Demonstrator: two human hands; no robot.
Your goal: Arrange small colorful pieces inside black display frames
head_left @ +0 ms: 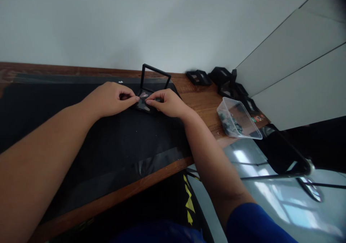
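A black hinged frame case [156, 70] stands opened on the black mat, its lid frame tilted up at the back. Its lower half lies flat between my hands, with a clear, shiny film and a small pale pinkish item [144, 95] on it. My left hand [109, 99] is closed, thumb and forefinger pinched at the lower half's left edge. From the right, my right hand [171, 103] reaches over the same half with its fingertips pinched together. Whatever is between the fingertips of either hand is too small to make out.
A black mat [119, 142] covers much of the wooden table [198, 99]. To the right stands a clear plastic tub [240, 118] holding small greenish packets. Several black frame cases [220, 75] lie behind it by the wall. A dark chair [283, 153] stands at the right.
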